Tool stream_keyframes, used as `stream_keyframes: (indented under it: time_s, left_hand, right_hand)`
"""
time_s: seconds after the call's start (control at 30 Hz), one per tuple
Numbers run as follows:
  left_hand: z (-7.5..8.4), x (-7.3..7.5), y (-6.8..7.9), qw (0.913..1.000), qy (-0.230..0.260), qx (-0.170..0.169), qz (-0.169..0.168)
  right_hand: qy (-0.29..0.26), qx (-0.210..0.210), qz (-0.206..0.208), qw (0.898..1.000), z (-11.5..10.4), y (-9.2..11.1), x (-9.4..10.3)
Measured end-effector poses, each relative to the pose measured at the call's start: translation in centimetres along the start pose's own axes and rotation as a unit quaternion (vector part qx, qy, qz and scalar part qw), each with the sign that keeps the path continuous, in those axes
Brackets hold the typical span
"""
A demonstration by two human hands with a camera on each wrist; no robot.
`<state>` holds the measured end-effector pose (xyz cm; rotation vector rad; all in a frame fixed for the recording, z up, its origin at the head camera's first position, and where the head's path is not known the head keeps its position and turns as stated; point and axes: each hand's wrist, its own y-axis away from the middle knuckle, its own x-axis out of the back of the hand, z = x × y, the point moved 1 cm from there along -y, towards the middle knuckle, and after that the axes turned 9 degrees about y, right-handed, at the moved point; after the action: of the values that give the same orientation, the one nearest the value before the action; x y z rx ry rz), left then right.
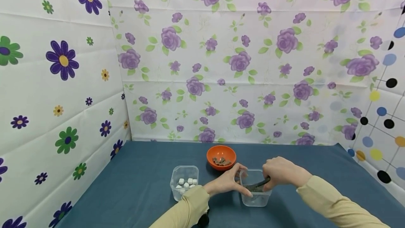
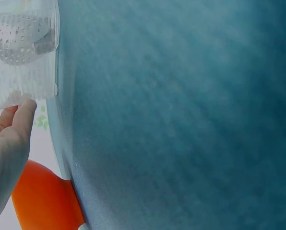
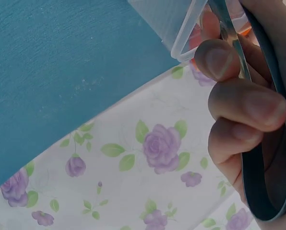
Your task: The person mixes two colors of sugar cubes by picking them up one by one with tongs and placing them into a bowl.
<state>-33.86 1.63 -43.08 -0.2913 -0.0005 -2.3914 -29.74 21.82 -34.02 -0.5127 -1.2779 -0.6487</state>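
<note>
My right hand (image 1: 281,172) grips a pair of dark-handled tongs (image 3: 253,177), its fingers wrapped around the U-shaped arms. They slant down to the left into a clear plastic container (image 1: 255,200). Through the container's wall, the left wrist view shows a round perforated tong head (image 2: 20,40), with a small greyish piece (image 2: 44,44) beside it. My left hand (image 1: 225,183) holds the container at its left side, thumb at the near rim and fingers behind. In the left wrist view its fingertips (image 2: 27,108) are right at the container wall.
Behind the left hand stands an orange bowl (image 1: 221,147) with several brown pieces. To the left, another clear container (image 1: 185,169) has several white cubes in it. A blue cloth (image 1: 142,182) covers the table, and flowered sheets (image 1: 190,62) hang around it.
</note>
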Motion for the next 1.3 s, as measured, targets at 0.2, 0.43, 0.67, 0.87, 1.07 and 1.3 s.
stream_keyframes:
  time_s: [0.2, 0.43, 0.67, 0.87, 1.07, 1.3]
  left_hand:
    - [0.1, 0.0, 0.1, 1.0, 0.001, -0.003, 0.001]
    - [0.1, 0.0, 0.2, 1.0, 0.003, -0.002, 0.0]
    - [0.1, -0.1, 0.2, 0.9999, -0.004, 0.006, 0.008]
    - [0.1, -0.1, 0.2, 0.9998, -0.014, 0.004, 0.012]
    - [0.0, -0.1, 0.1, 0.9999, -0.008, 0.001, 0.01]
    - [0.0, 0.0, 0.1, 1.0, -0.005, 0.004, 0.007]
  right_hand:
    - [-0.01, 0.004, 0.005, 1.0, 0.1, 0.2, 0.0]
    - [-0.025, -0.002, 0.019, 1.0, 0.6, 1.1, 0.1]
    - [-0.054, -0.013, 0.035, 0.998, 1.6, 2.2, 0.1]
    - [-0.066, -0.019, 0.04, 0.997, 2.0, 2.9, 0.2]
    - [-0.077, -0.027, 0.045, 0.996, 2.2, 3.6, 0.6]
    - [-0.102, -0.038, 0.043, 0.993, 2.7, 4.2, 0.8]
